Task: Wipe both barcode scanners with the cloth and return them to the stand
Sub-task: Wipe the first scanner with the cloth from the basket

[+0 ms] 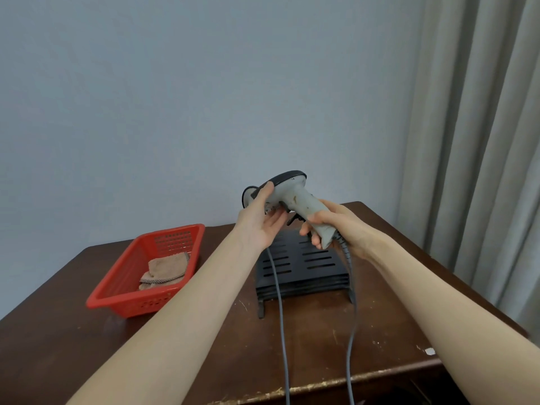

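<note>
A grey barcode scanner [295, 197] with a dark head is held up above the black slotted stand [304, 266]. My right hand [333, 226] grips its handle. My left hand [263, 220] touches the scanner's head from the left, thumb on top. A second scanner [249, 194] sits behind my left hand on the stand, mostly hidden. A beige cloth [165, 270] lies folded inside a red plastic basket [122, 296] to the left. Two grey cables [282, 331] run from the scanners toward the table's front edge.
The stand and basket rest on a dark brown wooden table [204, 361] with a scuffed front edge. A grey wall rises behind and a pale curtain [482, 141] hangs to the right.
</note>
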A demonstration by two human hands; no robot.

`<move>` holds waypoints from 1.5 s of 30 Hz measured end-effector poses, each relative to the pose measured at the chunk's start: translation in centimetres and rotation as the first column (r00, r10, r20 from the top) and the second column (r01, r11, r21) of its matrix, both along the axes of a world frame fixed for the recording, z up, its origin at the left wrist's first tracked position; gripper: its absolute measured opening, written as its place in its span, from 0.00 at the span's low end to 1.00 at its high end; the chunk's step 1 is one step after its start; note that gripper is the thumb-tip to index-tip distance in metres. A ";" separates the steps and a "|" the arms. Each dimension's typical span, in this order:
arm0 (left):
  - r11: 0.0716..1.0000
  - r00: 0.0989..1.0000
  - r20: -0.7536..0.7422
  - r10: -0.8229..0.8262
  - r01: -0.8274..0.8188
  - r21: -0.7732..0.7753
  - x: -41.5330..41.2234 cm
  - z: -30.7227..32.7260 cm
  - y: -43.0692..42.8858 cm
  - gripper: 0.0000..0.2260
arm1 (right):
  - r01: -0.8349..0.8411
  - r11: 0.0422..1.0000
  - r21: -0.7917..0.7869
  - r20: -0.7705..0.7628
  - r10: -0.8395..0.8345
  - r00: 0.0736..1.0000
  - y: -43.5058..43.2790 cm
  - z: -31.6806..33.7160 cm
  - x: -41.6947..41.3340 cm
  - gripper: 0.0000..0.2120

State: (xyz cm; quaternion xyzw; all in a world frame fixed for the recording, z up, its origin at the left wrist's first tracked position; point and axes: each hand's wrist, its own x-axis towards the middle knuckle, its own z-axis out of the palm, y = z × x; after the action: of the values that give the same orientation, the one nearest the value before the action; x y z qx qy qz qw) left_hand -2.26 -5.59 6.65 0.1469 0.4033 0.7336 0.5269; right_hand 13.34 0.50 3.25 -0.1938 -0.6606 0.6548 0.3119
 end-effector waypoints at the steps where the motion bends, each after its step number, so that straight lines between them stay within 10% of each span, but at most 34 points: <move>1: 1.000 1.000 -0.015 -0.005 0.004 -0.014 0.0 -0.2 -0.1 0.13 | -0.017 1.000 -0.001 0.020 0.017 1.000 0.1 0.1 -0.1 0.17; 8: 0.999 0.996 -0.083 -0.031 0.030 -0.023 -0.3 -0.5 0.1 0.26 | -0.112 0.994 -0.013 0.089 0.113 0.990 1.0 0.0 0.1 0.08; 20: 0.998 0.983 -0.174 -0.052 0.045 -0.040 0.3 -2.4 -0.5 0.18 | -0.148 0.937 -0.317 0.136 0.199 0.970 1.2 -0.2 -1.3 0.30; 45: 0.970 0.941 -0.234 0.243 -0.241 0.037 -1.0 -2.9 -1.4 0.19 | -0.205 0.936 -0.285 0.125 0.248 0.961 1.1 -0.8 -1.1 0.15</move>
State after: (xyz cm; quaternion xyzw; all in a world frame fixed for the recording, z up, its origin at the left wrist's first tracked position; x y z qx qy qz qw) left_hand -3.27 -6.96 3.80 0.1846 0.4754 0.7715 0.3804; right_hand 12.24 1.63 2.47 -0.2083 -0.6062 0.7525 0.1513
